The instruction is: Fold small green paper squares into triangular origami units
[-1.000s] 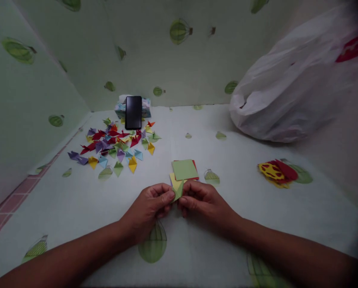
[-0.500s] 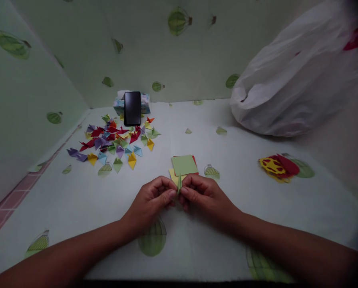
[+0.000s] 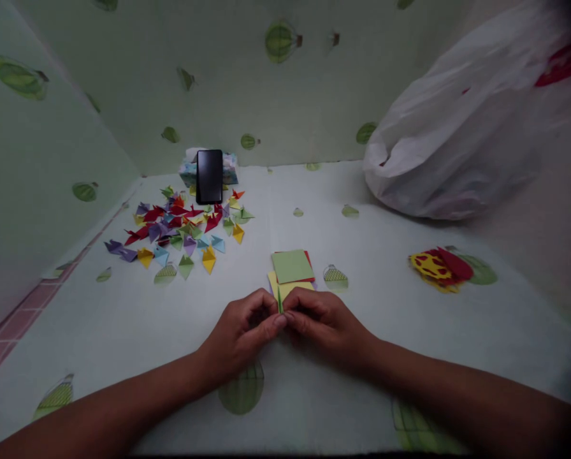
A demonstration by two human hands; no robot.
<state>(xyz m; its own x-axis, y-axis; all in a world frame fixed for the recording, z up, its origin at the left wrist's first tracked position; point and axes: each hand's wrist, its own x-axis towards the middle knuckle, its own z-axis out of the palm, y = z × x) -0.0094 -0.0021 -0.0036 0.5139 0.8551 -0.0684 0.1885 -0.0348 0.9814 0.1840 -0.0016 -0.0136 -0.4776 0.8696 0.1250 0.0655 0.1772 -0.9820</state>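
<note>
A narrow folded green paper (image 3: 280,299) stands upright between my two hands, mostly hidden by the fingers. My left hand (image 3: 247,325) pinches it from the left, and my right hand (image 3: 321,322) pinches it from the right, with the thumb tips meeting at its base. Just beyond the fingers lie square paper sheets: a green sheet (image 3: 292,266) on top of a red one, with a yellow sheet (image 3: 272,280) partly under them and a bit of purple showing at the edges.
Many small folded papers (image 3: 175,229) in several colours lie at the back left, before a black phone (image 3: 209,177) leaning on a tissue box (image 3: 230,169). A white plastic bag (image 3: 438,140) and red and yellow cutouts (image 3: 441,268) are on the right.
Both hands have lowered slightly and the thumb tips have come together. Less of the folded green paper shows between the fingers. The whole view has shifted a little.
</note>
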